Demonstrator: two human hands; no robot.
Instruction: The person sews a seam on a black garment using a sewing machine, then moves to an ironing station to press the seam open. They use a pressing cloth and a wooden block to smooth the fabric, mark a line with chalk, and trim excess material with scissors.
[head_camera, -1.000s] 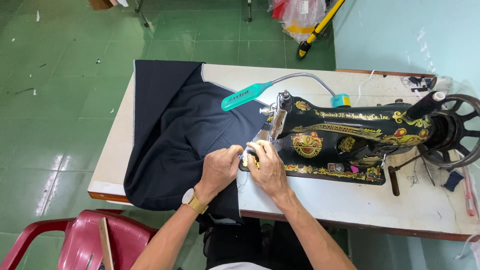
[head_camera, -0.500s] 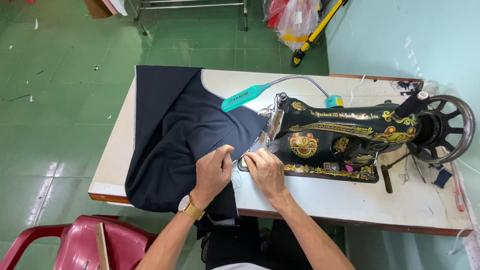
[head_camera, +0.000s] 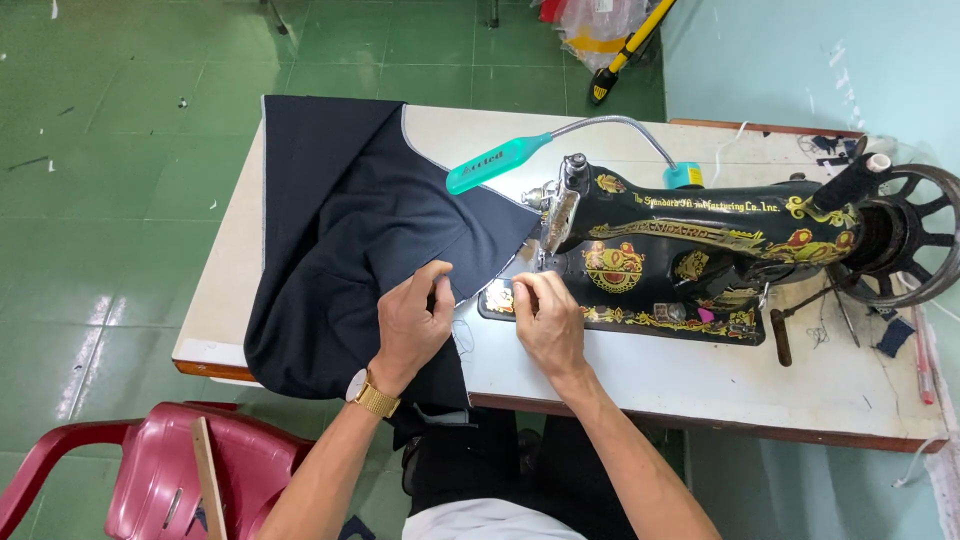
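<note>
Left hand (head_camera: 412, 322) on dark fabric (head_camera: 360, 230), right hand (head_camera: 545, 320) beside sewing machine (head_camera: 700, 250)

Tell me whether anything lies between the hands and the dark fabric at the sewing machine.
Nothing visible does. The left hand rests flat on the dark fabric, and the right hand sits at the fabric's edge on the sewing machine bed, just in front of the needle area.

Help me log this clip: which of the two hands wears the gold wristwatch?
The left hand, resting on the dark navy fabric, has the gold wristwatch. The right hand, by the sewing machine base, has a bare wrist.
</note>
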